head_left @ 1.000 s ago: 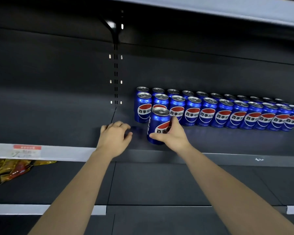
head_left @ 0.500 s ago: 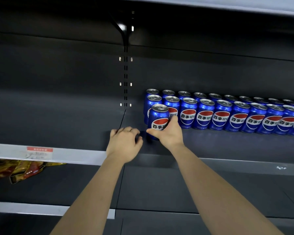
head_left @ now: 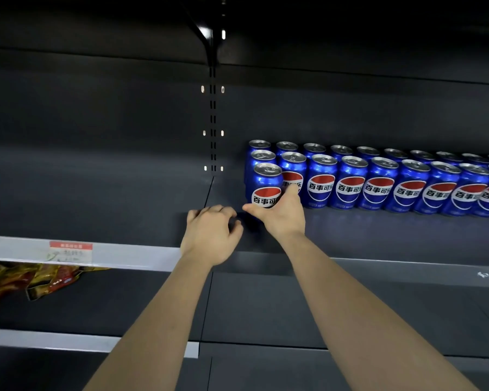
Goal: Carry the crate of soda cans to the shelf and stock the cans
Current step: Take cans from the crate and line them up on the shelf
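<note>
Blue soda can (head_left: pixel 266 183) stands upright at the left end of the stock on the dark shelf (head_left: pixel 393 235), held low on its body by the right hand (head_left: pixel 281 214). Nearest the camera, both bare forearms reach up and forward from the bottom edge, the left one crossing a grey shelf lip (head_left: pixel 141 256) that carries a red-and-white price tag (head_left: pixel 70 251). Under that lip, on the lower level at far left, lie crumpled gold and red snack packets (head_left: pixel 26 280). The left hand (head_left: pixel 209 235) sits just left of the held can, back upward, fingers loosely curled and gripping nothing; whether it touches the shelf cannot be told. The right hand wraps the can from the front, thumb at the lower left, forefinger up the right side across the label. Behind and right of it, the front row of cans (head_left: pixel 378 183) runs off to the right edge, labels facing out, each touching its neighbour. The back row of cans (head_left: pixel 367 151) stands directly behind, only the tops showing. Farther back, a slotted upright (head_left: pixel 213 122) climbs the dark rear panel to a black bracket (head_left: pixel 205 35).
</note>
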